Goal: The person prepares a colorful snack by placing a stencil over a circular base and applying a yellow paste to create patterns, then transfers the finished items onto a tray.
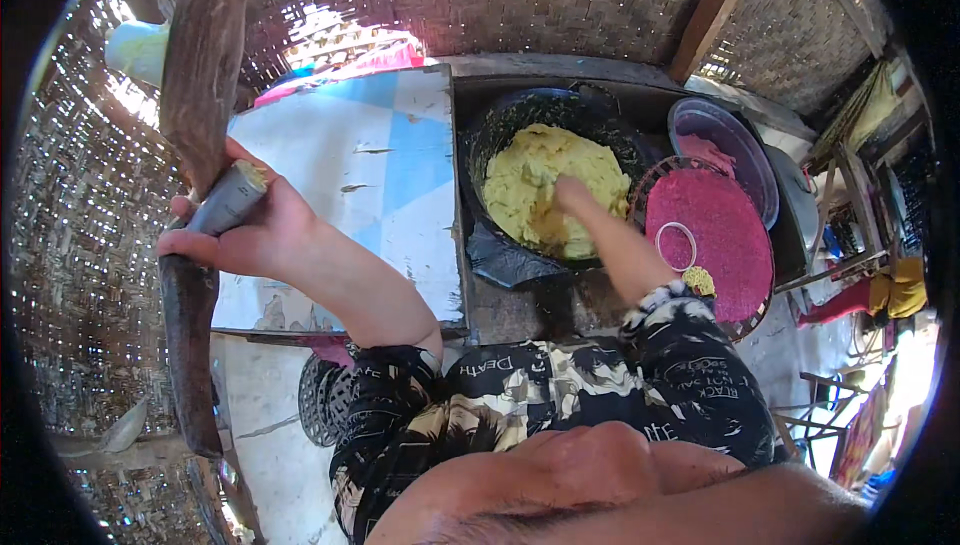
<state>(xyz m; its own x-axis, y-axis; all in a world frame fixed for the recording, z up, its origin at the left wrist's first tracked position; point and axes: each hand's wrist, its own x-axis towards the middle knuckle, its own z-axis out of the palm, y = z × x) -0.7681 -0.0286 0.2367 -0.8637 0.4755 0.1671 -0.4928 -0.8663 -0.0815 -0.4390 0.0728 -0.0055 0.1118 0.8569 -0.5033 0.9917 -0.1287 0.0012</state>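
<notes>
My left hand (274, 226) is raised at the left, its fingers wrapped around a short grey tube (229, 198). Pale yellow stuff shows at the tube's open end. Dark weathered wood (201, 57) runs above this hand, and more wood (193, 365) hangs below it; whether they are one piece is hidden. My right hand (574, 196) is in a large dark pot (480, 147), touching a mass of yellow-green dough (517, 185). Its fingers are blurred and partly sunk in the dough, with a browner patch beside them.
A worn white-and-blue board (315, 155) lies left of the pot. To the right are a tray lined in pink (720, 222), with a white ring (676, 246) and yellow crumbs (700, 282), and a purple-grey basin (754, 162). Woven bamboo walls (525, 5) surround the workplace.
</notes>
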